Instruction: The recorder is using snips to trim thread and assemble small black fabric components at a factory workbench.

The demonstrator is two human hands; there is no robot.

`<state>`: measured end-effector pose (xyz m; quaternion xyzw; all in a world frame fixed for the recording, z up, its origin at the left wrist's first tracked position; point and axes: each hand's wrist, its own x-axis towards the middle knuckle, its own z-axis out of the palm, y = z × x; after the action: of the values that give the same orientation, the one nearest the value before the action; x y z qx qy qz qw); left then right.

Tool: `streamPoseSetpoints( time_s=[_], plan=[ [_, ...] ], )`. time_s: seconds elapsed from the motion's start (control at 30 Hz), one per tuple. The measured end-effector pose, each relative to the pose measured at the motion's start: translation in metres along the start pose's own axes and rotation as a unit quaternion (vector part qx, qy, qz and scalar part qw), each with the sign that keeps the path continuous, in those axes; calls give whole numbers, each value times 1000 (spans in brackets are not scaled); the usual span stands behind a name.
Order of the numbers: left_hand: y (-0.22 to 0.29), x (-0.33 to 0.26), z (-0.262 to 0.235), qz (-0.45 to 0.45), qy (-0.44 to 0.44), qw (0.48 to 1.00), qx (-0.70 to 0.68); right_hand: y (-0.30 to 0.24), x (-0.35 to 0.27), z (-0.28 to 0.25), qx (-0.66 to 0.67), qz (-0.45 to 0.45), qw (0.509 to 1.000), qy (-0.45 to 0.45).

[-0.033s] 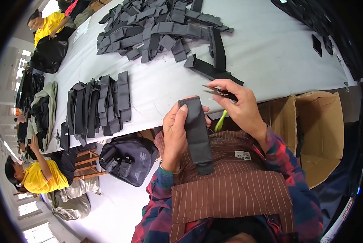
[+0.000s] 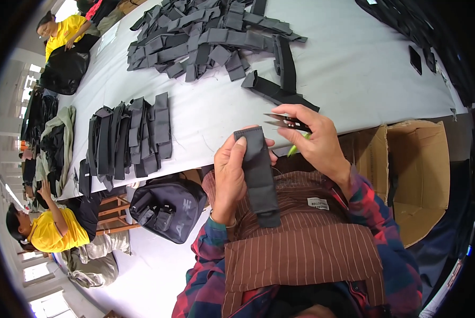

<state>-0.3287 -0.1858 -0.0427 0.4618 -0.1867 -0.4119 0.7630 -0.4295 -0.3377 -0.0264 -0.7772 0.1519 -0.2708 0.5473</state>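
Note:
My left hand (image 2: 230,167) grips a dark grey fabric strip (image 2: 260,183) near its upper end, thumb on top. The strip hangs down over my brown striped apron (image 2: 301,249). To the right, my right hand (image 2: 317,135) is closed around a pair of thread snips (image 2: 286,121). Their two blades are apart and point left, above the strip's top end without touching it. Part of a bright green piece (image 2: 292,150) shows below the right hand; what it belongs to is hidden.
The white-covered table (image 2: 205,116) bears a loose heap of grey strips (image 2: 195,42), neater rows of strips (image 2: 128,138) and a phone (image 2: 415,59). A black bag (image 2: 168,209) is at left, a cardboard box (image 2: 420,180) at right. Two people in yellow work at far left.
The snips' blades have spread further apart. Less of the green piece shows below my right hand. My left hand and the strip have barely moved.

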Motion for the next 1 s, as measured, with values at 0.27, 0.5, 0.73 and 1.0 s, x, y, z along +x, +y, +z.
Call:
streamPoseSetpoints(
  time_s=[0.27,0.5,0.73,1.0],
  plan=[
    [-9,3,0,-11,5,999,-36,3,4,-6,-281,-190,940,-24],
    [-12,5,-12,-24,17,997,-75,14,-8,-4,-200,-139,969,-29],
    [-23,4,-11,-80,2,986,-147,21,-5,17,-87,-58,992,-75],
    [-34,-12,-23,-158,-99,974,-132,18,12,8,273,114,955,0]
  ],
)
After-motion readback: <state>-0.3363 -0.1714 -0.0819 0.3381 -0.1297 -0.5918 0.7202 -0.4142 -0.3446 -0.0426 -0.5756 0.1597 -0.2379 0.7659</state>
